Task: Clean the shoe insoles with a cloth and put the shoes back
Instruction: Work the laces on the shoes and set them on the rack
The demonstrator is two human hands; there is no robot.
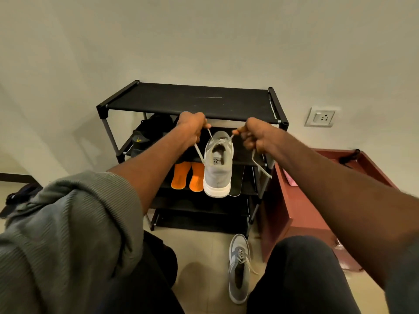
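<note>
Head view: hanging in open air before the black shoe rack (188,99), clear of its shelf edges, a grey shoe (217,164) with white sole, heel downward. Left hand (192,128) and right hand (254,137) each pinching a lace (199,152), grip curled tight. Lying on floor between knees, second grey shoe (239,271). Standing on a shelf, orange insoles (188,176).

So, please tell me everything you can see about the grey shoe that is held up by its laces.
The grey shoe looks like a knit fabric sneaker with a thick white sole and a label inside. It hangs heel-down in front of the black shoe rack, touching no shelf. The left hand and right hand each pinch one pale lace end, pulled apart.
</note>
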